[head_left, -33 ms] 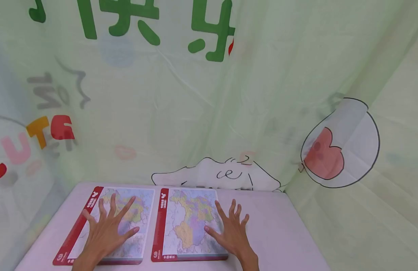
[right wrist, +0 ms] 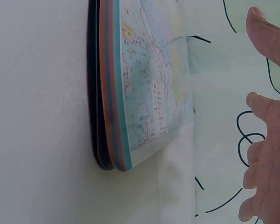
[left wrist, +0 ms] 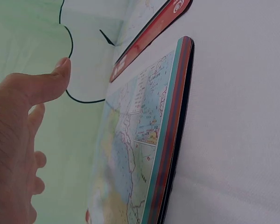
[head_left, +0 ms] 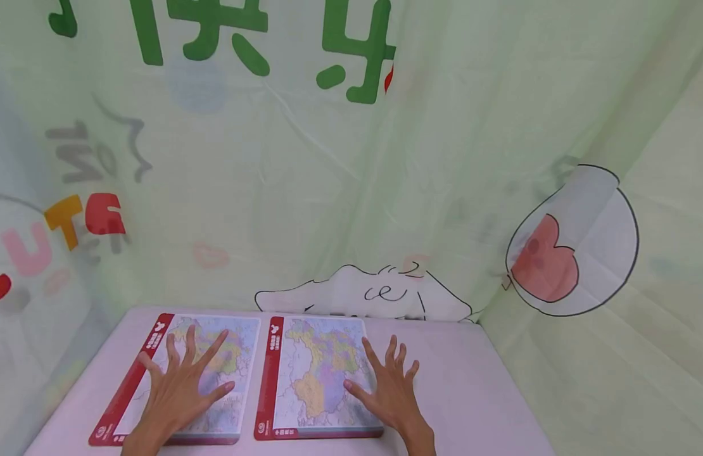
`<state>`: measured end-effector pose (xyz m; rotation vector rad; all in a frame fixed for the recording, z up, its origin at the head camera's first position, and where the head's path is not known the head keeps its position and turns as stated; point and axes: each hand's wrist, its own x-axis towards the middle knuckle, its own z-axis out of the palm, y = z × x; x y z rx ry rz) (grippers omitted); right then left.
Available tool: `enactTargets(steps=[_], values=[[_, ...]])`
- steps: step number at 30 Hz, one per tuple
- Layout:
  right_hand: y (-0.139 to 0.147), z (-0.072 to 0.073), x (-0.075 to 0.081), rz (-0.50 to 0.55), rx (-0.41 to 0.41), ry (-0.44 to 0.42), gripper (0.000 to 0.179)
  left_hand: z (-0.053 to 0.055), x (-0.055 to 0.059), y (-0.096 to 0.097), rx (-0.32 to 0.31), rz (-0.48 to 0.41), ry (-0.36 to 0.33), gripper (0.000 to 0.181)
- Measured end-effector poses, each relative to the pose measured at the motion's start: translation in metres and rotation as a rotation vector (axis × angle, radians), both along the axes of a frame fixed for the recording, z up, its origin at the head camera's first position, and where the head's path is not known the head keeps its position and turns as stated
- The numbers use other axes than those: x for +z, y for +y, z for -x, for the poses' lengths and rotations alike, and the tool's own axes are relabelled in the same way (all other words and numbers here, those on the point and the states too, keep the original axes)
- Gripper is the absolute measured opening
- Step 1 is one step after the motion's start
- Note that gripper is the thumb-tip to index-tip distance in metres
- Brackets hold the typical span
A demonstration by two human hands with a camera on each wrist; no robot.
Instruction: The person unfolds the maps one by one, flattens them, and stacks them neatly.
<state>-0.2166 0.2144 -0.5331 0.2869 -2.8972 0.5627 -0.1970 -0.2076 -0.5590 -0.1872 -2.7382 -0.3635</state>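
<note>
Nothing shifts: left grip [head_left: 177, 391] and right grip [head_left: 393, 396] stay spread near two maps [head_left: 317, 373]. Green curtain characters [head_left: 217, 18] read "快乐"; red-strip lettering [head_left: 274, 342] blurs

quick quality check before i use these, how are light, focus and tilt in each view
Head: soft, even light, no hard shadows; fine print on the left map and right map illegible. Left wrist: sideways, duller light, left map's inset borders distinct, lettering soft. Right wrist: also sideways, right map's lettering too soft to read.
</note>
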Motion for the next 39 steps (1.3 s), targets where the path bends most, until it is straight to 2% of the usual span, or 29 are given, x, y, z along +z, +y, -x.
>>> enactTargets(steps=[10,16,20,24,26,28,30,35,39], values=[[0.003,-0.002,-0.001,0.014,-0.002,-0.025,0.097,0.0,-0.001,0.013,-0.017,-0.03,0.043,0.103],[0.007,0.0,-0.015,0.08,-0.029,0.054,0.091,0.004,0.003,0.033,-0.028,-0.131,-0.048,0.103],[0.013,0.003,-0.024,0.094,-0.14,0.058,0.08,0.004,0.008,0.053,-0.006,-0.247,-0.123,0.094],[0.023,0.014,-0.041,0.079,-0.286,0.13,0.056,0.008,0.013,0.074,0.037,-0.436,-0.162,0.065],[0.027,0.02,-0.051,0.116,-0.35,0.182,0.042,0.011,0.015,0.087,0.055,-0.531,-0.161,0.049],[0.027,0.024,-0.059,0.186,-0.402,0.199,0.032,0.014,0.015,0.1,0.061,-0.579,-0.167,0.039],[0.023,0.024,-0.062,0.267,-0.442,0.162,0.029,0.016,0.014,0.113,0.06,-0.6,-0.175,0.039],[0.005,0.018,-0.057,0.427,-0.489,0.027,0.033,0.013,0.015,0.138,0.094,-0.54,-0.221,0.049],[-0.005,0.013,-0.048,0.513,-0.472,0.021,0.034,0.01,0.014,0.148,0.119,-0.53,-0.221,0.053]])
